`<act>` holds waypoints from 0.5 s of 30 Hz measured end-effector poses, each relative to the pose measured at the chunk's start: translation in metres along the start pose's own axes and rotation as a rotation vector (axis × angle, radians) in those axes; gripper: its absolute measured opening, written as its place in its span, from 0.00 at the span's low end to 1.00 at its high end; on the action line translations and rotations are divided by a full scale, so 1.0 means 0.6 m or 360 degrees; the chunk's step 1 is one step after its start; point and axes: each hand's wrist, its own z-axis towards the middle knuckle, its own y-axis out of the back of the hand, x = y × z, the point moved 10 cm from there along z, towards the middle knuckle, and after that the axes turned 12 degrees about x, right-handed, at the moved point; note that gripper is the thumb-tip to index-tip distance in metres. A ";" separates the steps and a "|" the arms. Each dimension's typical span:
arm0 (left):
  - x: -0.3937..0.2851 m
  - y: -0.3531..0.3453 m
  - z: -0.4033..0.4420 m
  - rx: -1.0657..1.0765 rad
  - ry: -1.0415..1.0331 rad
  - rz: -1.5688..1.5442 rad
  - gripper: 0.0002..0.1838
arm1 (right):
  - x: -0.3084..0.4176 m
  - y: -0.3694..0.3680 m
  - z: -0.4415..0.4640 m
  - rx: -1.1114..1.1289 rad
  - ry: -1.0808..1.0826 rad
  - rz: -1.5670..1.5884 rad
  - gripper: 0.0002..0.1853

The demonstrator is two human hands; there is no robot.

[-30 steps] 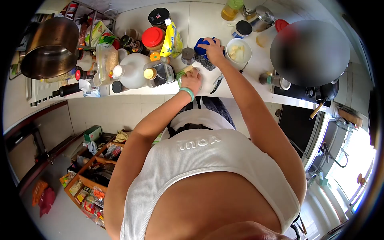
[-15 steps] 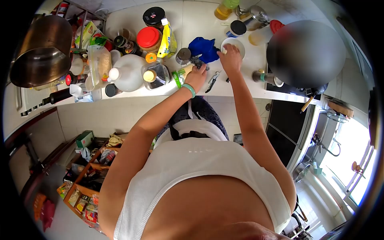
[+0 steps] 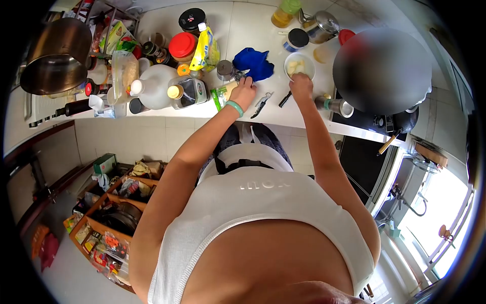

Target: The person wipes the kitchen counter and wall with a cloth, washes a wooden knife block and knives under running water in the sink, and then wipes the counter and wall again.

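Observation:
My left hand, with a green bangle on the wrist, is closed over something grey and fuzzy that its fingers mostly hide. A green and yellow packet lies against its left side. My right hand is closed at the near rim of a white bowl, which holds pale yellow pieces; what its fingers grip, if anything, is hidden. A crumpled blue cloth rests between the hands, farther back. Nearer the counter's edge lie a small knife-like tool and a black handle.
Bottles and jars crowd the left, among them a white jug, a red-lidded jar and a yellow pouch. A steel kettle stands behind the bowl. Right, a metal cup is beside the stove.
My right hand has left the blue cloth, reached into the bowl and drawn back to its near rim. My left hand has moved from the packet to the grey fuzzy thing.

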 end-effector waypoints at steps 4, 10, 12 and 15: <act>-0.009 0.022 -0.010 -0.0119 -0.0009 -0.0059 0.07 | -0.045 0.013 -0.003 -0.0034 -0.0102 -0.0047 0.04; -0.013 0.113 -0.082 -0.0402 -0.0056 -0.0470 0.10 | 0.056 0.078 0.006 -0.0138 0.0108 0.0105 0.18; -0.012 0.126 -0.106 -0.0429 -0.0060 -0.0489 0.12 | 0.127 0.063 0.038 -0.0110 0.0496 0.0453 0.21; 0.005 0.128 -0.133 -0.0431 0.0092 -0.0463 0.13 | 0.232 0.034 0.077 -0.0144 0.0884 0.0434 0.22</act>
